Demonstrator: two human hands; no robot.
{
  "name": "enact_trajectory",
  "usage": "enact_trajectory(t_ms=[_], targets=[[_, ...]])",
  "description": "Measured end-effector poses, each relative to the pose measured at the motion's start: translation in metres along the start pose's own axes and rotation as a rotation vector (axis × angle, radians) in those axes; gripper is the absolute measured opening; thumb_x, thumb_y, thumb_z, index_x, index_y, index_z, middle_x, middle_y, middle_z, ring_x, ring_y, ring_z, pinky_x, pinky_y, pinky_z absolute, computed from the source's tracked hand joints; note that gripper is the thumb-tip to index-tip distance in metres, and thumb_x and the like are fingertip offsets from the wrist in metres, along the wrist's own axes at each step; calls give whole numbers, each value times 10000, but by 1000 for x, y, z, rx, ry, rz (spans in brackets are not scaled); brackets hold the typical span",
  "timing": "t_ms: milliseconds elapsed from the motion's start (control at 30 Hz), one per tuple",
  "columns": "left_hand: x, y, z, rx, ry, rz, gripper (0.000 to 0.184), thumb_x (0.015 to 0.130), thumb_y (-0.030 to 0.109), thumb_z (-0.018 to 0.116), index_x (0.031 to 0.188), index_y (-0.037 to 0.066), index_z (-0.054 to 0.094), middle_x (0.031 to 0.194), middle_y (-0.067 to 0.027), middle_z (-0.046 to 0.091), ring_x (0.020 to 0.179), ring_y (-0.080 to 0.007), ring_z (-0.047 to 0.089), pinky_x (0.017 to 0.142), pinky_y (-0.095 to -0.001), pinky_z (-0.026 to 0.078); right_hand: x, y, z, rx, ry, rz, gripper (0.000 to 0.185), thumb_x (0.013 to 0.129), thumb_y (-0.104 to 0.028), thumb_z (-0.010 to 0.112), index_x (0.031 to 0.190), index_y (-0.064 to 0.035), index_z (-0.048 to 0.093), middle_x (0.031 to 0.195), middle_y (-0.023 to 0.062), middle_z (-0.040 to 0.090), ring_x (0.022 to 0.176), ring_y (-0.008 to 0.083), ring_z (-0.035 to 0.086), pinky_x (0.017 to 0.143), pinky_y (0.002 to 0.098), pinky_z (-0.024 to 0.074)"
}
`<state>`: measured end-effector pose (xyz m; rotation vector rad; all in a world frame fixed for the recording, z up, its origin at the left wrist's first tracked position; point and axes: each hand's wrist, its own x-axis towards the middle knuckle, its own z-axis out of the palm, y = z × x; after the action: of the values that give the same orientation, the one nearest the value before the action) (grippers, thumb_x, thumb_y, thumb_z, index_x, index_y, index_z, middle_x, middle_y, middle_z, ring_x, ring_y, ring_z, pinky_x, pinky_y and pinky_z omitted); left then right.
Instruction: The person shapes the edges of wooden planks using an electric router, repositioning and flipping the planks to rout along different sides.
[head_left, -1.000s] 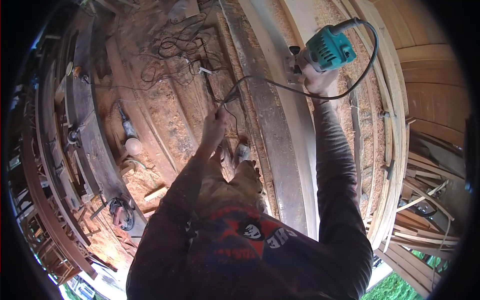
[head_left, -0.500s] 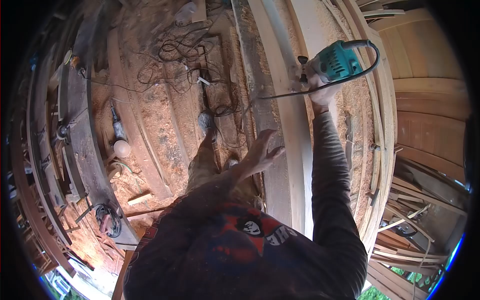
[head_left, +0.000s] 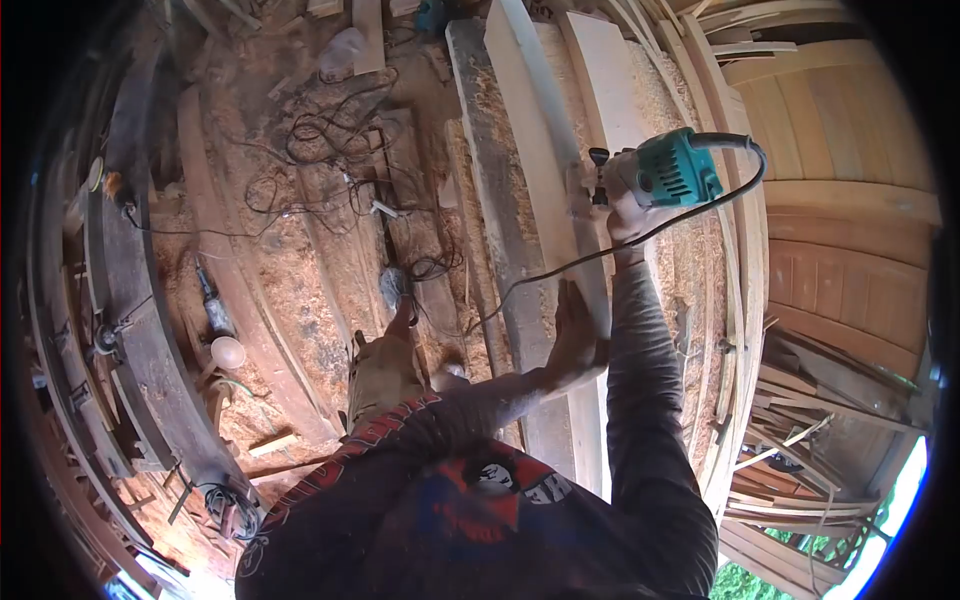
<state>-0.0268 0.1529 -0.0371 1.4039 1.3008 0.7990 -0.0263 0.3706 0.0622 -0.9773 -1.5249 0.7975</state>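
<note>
We have our left hand [head_left: 577,345] at the near stretch of the pale board [head_left: 535,125], fingers extended, gripping nothing; can't tell how firmly it touches. Just beyond, our right hand [head_left: 625,208] is wrapped around the teal router [head_left: 672,170], body on its side, base at the board's right edge. Black cord [head_left: 560,268] loops from its rear end back across the board, left past the dark beam [head_left: 500,190]. Farther off, tangled cables [head_left: 325,135] lie among shavings

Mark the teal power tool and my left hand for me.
Teal power tool [head_left: 670,172], head view: on its vented housing.
Left hand [head_left: 577,349], head view: mid-hand, below the fingers.
</note>
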Motion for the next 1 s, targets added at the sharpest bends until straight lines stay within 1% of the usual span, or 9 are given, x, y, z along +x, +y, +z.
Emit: enact_trajectory(t_ms=[133,267,400,467,533,600,800,833,1000], targets=[[-8,6,-11,-144,61,11,1140,851,211,778,1550,-177,-35,1555,-452,106,1451,-591,146,1192,-630,217,43,13,29,-133,14,-76,229,744,-88,753,943,-6,673,888,66,683,813,184,670,780,341,566],[13,21,-43,-180,187,-11,1154,851,211,773,1550,-174,-60,1586,-478,19,1514,-624,30,1234,-660,146,74,33,50,-12,-2,-84,289,757,-130,764,991,15,673,912,94,697,796,197,679,769,348,576],[78,26,-102,-104,241,-26,1080,859,139,737,1532,-202,-36,1576,-459,71,1505,-593,125,1245,-598,188,103,36,73,-13,-38,-87,214,783,-115,776,952,-28,677,900,48,686,819,172,659,748,320,545],[114,23,-122,-162,300,7,1202,820,149,815,1543,-172,-91,1606,-443,19,1530,-599,13,1240,-656,143,118,48,85,51,-50,-73,237,782,-128,769,968,-16,674,910,53,683,822,174,660,748,323,549],[140,18,-136,-183,307,22,1156,820,110,779,1542,-176,-78,1599,-450,22,1526,-606,7,1240,-658,131,136,69,86,49,-44,-53,297,782,-135,746,1010,40,673,932,115,696,778,212,688,769,366,592],[162,14,-146,-216,379,32,1077,811,34,708,1539,-185,-55,1588,-461,35,1513,-627,14,1242,-657,121,156,90,94,69,-39,-80,280,783,-130,738,995,43,674,919,115,694,774,213,688,761,363,591],[161,14,-148,-230,398,47,1053,809,18,691,1542,-185,-36,1597,-454,38,1517,-613,43,1261,-616,137,205,97,127,21,-24,-157,266,770,-137,738,966,33,678,885,109,688,766,216,685,747,372,588],[162,13,-148,-252,429,86,1019,774,-3,645,1525,-207,-13,1565,-485,66,1479,-669,75,1241,-666,127,215,99,132,-8,-68,-184,275,765,-146,743,967,28,679,886,107,688,765,216,683,749,376,587],[165,10,-143,-280,459,101,1044,750,2,650,1525,-205,-16,1559,-489,72,1466,-685,86,1232,-682,139,253,105,160,-83,-80,-140,281,777,-203,738,956,7,684,885,90,684,770,210,674,737,365,562]])
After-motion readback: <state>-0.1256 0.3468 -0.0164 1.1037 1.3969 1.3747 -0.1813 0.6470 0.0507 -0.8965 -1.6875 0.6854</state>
